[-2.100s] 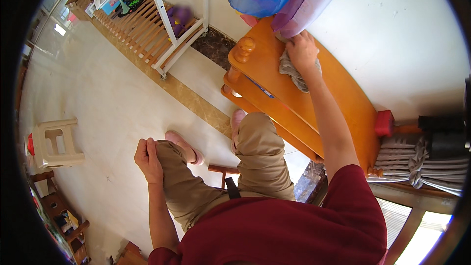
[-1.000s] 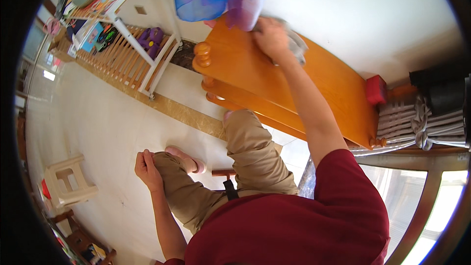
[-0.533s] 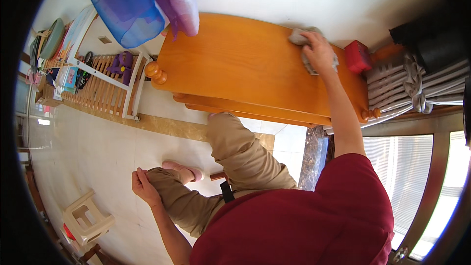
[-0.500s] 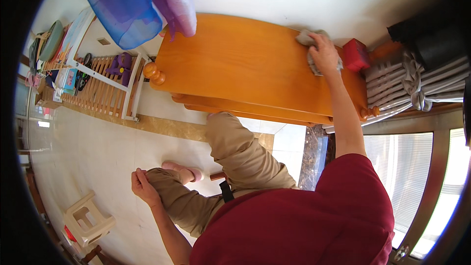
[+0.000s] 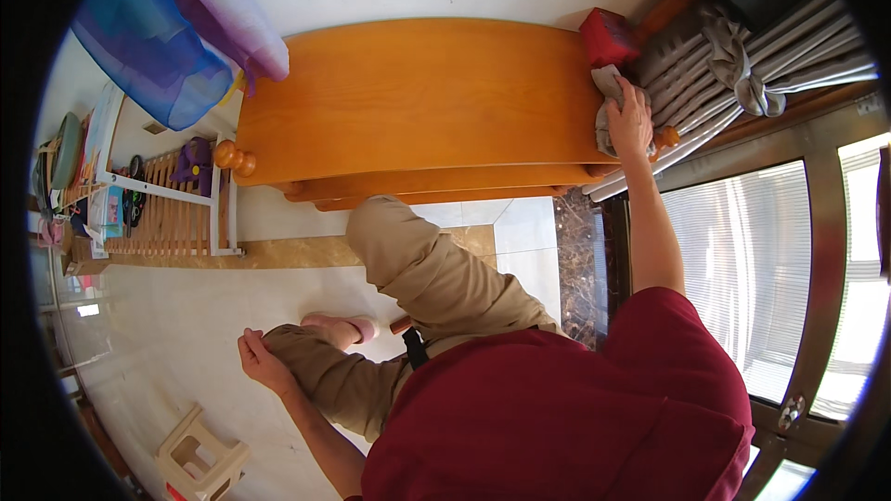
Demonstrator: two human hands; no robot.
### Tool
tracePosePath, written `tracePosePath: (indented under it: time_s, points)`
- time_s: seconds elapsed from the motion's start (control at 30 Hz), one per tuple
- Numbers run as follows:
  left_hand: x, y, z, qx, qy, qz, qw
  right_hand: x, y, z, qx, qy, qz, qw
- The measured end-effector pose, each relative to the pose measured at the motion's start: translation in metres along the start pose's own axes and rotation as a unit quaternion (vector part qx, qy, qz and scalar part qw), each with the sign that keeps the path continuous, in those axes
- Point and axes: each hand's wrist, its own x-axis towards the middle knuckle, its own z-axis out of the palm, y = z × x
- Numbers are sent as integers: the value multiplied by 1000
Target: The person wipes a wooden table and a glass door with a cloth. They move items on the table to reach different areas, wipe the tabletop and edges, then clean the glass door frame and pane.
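Note:
My right hand (image 5: 630,121) presses a crumpled grey cloth (image 5: 605,97) onto the right end of an orange-brown wooden shelf unit's top (image 5: 418,97). The fingers lie over the cloth, close to the turned wooden knob (image 5: 666,137) at that corner. A red box (image 5: 608,35) stands just beyond the cloth, against the wall. My left hand (image 5: 264,362) is by my left knee, its fingers curled together, with nothing visible in them.
Tied grey curtains (image 5: 733,65) and a metal-framed glass door (image 5: 742,269) are at the right. Blue and purple sheer fabric (image 5: 162,46) hangs at the upper left, near a white-framed slatted rack (image 5: 167,213). A beige plastic stool (image 5: 200,459) stands on the floor.
My right hand and the cloth have moved from behind, left of the red box, to the front right end of the top. The view has shifted; my left hand stays by the knee.

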Motion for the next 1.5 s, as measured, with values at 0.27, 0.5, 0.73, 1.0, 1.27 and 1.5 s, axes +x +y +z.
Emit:
tracePosePath:
  time_s: [0.27, 0.5, 0.73, 1.0, 1.27, 1.5]
  points:
    - [4, -4, -8, 1, -36, 0, 999, -82, -82, -49, 145, -66, -164, 974]
    - [-3, 2, -1, 0, -18, 11, 1000, -56, -9, -35, 68, 30, 7, 997]
    - [-4, 4, -3, -32, -37, -9, 999, -77, -105, -7, 116, 32, -67, 991]
    - [15, 16, 17, -9, -101, 21, 995, -85, -181, -11, 181, -16, -99, 978]
    - [20, 11, 31, 0, -134, 29, 991, -114, -78, -40, 105, 9, -170, 980]
    - [10, 4, 19, -18, -90, 49, 995, -89, 64, -118, 256, 222, 132, 932]
